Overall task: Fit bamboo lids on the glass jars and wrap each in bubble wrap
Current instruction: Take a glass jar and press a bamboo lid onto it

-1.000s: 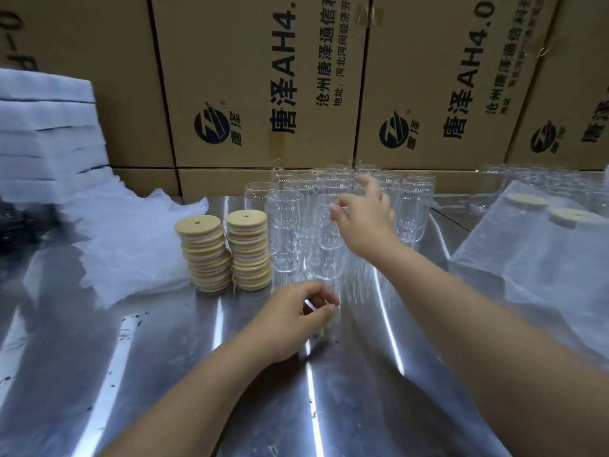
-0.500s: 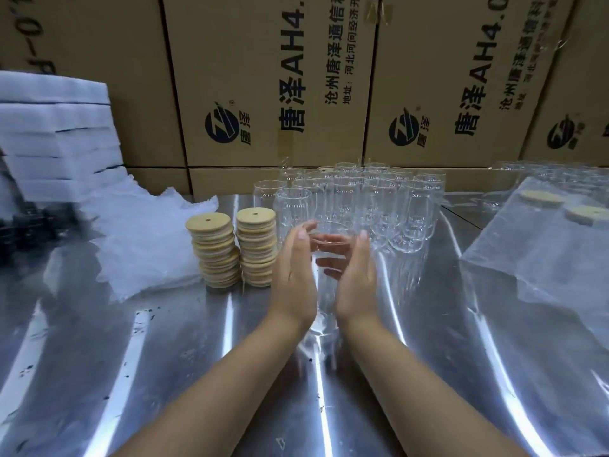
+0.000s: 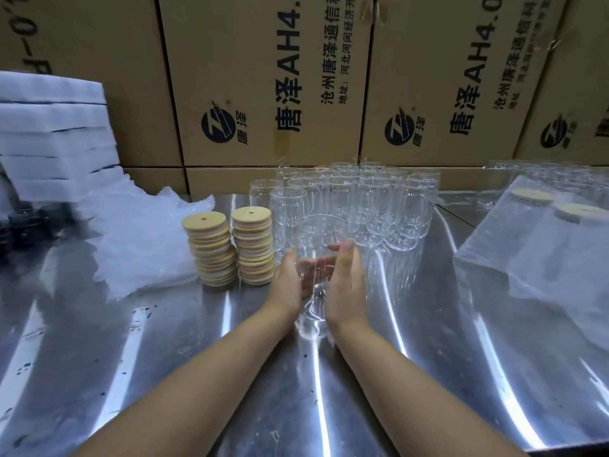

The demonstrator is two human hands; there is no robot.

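Nearest, a reflective steel desk (image 3: pixel 164 357). Above it the left hand (image 3: pixel 286 285) and right hand (image 3: pixel 346 288) form a two-sided grip, palms and curled fingers clasping a clear cylindrical glass jar (image 3: pixel 321 230). The jar's long axis is vertical, its base low at the desk and its mouth up and unlidded. Just left of the jar, nearer the left hand, stand two stacks of round pale bamboo lids (image 3: pixel 252 249), so that hand probably fetches one. Further left lies crumpled white bubble wrap (image 3: pixel 141 239). Behind is a cluster of empty clear glass jars (image 3: pixel 369 199), and farthest are printed brown cardboard boxes (image 3: pixel 263 77).
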